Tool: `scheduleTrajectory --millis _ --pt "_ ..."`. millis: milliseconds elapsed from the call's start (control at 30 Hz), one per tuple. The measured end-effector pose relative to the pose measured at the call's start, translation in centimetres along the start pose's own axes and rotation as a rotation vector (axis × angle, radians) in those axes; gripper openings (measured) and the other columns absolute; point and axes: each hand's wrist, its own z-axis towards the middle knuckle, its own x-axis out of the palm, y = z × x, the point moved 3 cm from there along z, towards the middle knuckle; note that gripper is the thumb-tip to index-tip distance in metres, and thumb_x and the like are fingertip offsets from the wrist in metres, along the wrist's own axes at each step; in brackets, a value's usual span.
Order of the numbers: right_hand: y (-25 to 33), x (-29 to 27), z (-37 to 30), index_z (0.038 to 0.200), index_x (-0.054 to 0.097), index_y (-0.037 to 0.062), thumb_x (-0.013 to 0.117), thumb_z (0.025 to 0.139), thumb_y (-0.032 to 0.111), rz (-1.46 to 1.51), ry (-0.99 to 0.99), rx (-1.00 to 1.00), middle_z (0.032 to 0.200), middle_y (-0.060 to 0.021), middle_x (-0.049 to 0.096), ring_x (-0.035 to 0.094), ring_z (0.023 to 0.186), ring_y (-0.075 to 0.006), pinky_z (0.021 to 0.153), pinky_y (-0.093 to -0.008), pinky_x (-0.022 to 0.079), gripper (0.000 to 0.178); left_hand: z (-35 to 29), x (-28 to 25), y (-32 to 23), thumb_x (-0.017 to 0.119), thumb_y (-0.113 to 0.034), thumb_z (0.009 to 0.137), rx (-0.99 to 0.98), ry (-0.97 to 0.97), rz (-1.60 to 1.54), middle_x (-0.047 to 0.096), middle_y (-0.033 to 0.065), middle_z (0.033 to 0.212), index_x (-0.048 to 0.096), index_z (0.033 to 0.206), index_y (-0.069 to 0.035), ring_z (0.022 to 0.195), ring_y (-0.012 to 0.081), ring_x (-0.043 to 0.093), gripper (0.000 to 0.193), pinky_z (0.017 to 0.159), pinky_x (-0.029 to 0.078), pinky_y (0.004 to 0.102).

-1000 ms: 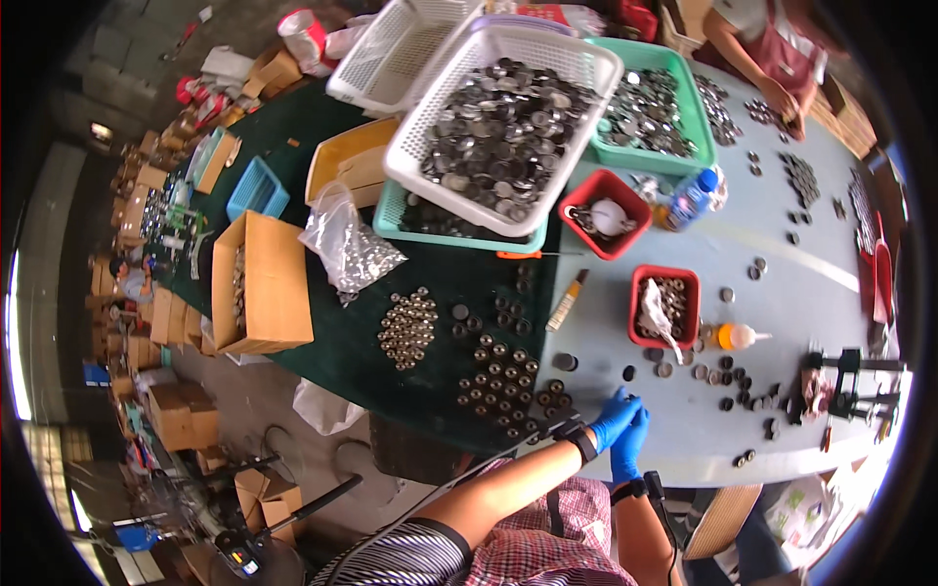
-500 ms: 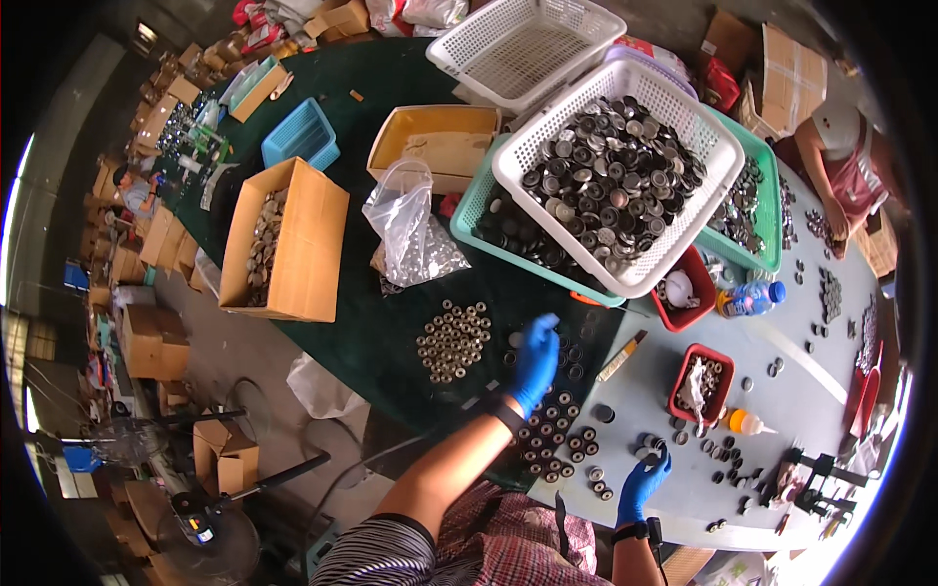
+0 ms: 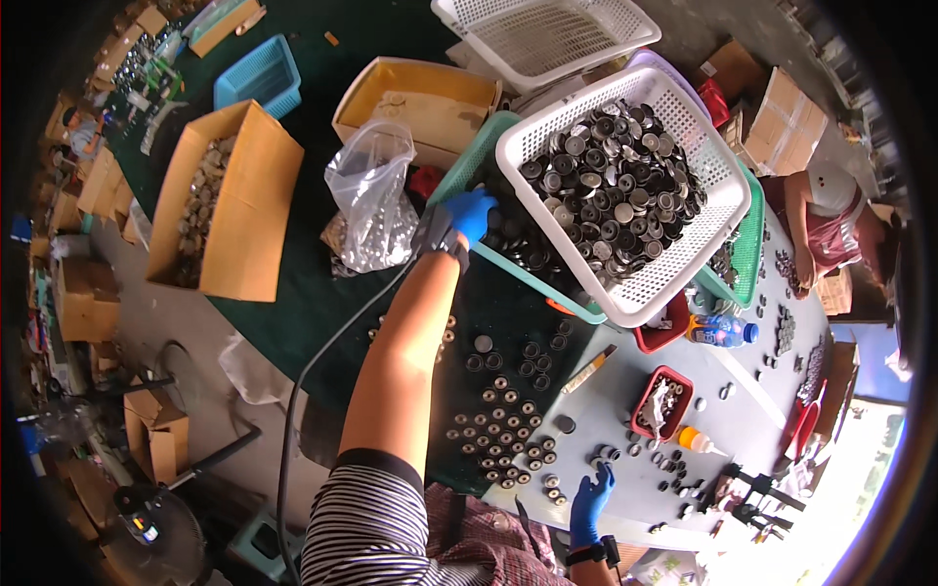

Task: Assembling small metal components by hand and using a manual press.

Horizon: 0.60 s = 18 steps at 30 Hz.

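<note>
The gloved left hand point(image 3: 472, 213) reaches, fingers curled, into the teal basket point(image 3: 459, 171) of dark round parts point(image 3: 523, 249); whether it grips any, I can't tell. The right hand point(image 3: 589, 498) rests spread on the near table. Rows of sorted parts point(image 3: 498, 430) stand ready, but the white basket point(image 3: 723, 186) remains heaped.

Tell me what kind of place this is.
Probably a small parts-assembly workshop: a white plastic basket heaped with round dark metal parts, rows of similar parts on the green table, and an open cardboard box holding more.

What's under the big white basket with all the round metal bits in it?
The white basket sits on a green tray holding more dark round parts. The left hand in a blue glove reaches into them. Most of the tray's inside is hidden beneath the basket.
</note>
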Motion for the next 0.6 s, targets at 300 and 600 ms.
scheduleTrajectory --millis 300,600 --pt "-1.5 -1.6 1.0 0.122 0.058 0.0030 0.054 0.083 -0.005 -0.033 0.014 0.074 0.120 -0.0162 0.054 0.058 0.098 -0.0270 0.087 -0.0375 0.048 0.040 1.6 -0.3 -2.0 0.057 -0.015 0.086 -0.089 -0.109 0.154 0.063 0.0183 0.083 0.061 0.089 -0.008 0.075 0.0402 0.063 0.008 0.067 0.049 0.0504" --pt "3.1 -0.6 1.4 0.120 0.059 -0.0012 0.054 0.084 -0.005 0.035 0.124 -0.027 0.121 -0.0177 0.057 0.060 0.102 -0.0282 0.089 -0.0356 0.049 0.036 -6.0 1.2 -13.1 0.058 -0.011 0.080 0.220 0.018 -0.161 0.065 0.0133 0.086 0.067 0.106 -0.016 0.075 0.0352 0.065 0.028 0.066 0.051 0.0475"
